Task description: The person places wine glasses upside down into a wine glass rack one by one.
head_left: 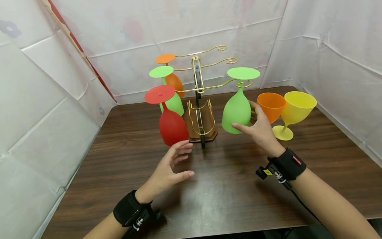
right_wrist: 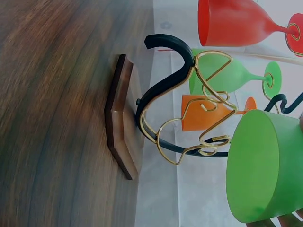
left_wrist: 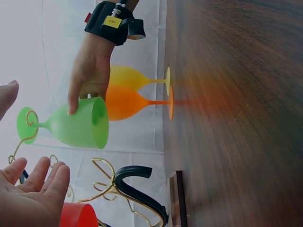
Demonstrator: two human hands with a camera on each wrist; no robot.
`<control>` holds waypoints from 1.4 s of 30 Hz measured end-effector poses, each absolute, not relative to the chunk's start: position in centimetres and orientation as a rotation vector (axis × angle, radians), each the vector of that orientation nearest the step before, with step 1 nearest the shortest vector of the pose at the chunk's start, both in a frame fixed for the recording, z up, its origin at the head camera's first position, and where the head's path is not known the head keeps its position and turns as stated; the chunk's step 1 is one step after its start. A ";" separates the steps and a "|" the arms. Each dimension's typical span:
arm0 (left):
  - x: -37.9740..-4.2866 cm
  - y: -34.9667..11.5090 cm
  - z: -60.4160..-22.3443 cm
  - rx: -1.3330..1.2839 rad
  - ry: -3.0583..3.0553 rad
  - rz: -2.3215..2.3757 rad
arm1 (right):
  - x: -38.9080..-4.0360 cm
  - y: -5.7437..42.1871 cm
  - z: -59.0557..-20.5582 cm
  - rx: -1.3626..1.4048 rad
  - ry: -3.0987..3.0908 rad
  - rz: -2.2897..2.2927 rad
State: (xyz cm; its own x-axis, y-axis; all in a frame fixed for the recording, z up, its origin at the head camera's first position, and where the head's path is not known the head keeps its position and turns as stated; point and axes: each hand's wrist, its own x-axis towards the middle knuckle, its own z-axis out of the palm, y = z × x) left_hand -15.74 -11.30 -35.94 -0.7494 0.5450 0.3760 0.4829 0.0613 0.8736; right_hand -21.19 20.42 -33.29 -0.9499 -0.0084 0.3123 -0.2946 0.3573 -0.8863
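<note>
My right hand [head_left: 264, 131] holds a green plastic goblet [head_left: 236, 111] by its bowl, thumb in front and fingers behind. The goblet hangs upside down, its stem at the curled end of the front right arm of a gold wire rack [head_left: 209, 87] and its foot above the wire. My left hand [head_left: 164, 172] holds nothing; its fingers are loosely bent, just below the rim of a red goblet [head_left: 173, 127]. That red goblet hangs inverted on the rack's left side, in front of a second green goblet [head_left: 176, 104] and an orange goblet [head_left: 174, 81].
To the right, an orange goblet [head_left: 271, 105] and a yellow goblet [head_left: 298, 104] stand upright on the dark wooden table [head_left: 226, 199]. The rack's wooden base [head_left: 195, 136] sits near the back. White sheeting [head_left: 125, 33] encloses the back and sides.
</note>
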 end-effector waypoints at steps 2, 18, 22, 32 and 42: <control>-15.7 -11.3 -35.9 1.091 2.246 1.816 | -21.1 20.5 -33.4 0.265 -2.356 1.632; -15.8 -11.2 -35.9 1.095 2.243 1.824 | -19.8 20.6 -33.6 0.280 -2.316 1.634; -15.8 -11.2 -35.9 1.087 2.230 1.825 | -19.6 20.2 -33.7 0.297 -2.322 1.623; -15.8 -11.2 -36.1 1.097 2.230 1.823 | -19.8 20.0 -34.3 0.312 -2.322 1.612; -15.8 -11.3 -36.1 1.075 2.232 1.823 | -20.0 20.2 -34.8 0.310 -2.321 1.609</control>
State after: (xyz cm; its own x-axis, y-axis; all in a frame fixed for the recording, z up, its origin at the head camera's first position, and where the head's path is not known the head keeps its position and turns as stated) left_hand -15.81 -11.27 -36.13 -0.7540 0.5452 0.3665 0.4680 0.0542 0.8821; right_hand -20.02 20.17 -34.81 -0.9318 -0.0066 0.3628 -0.3421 0.3498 -0.8721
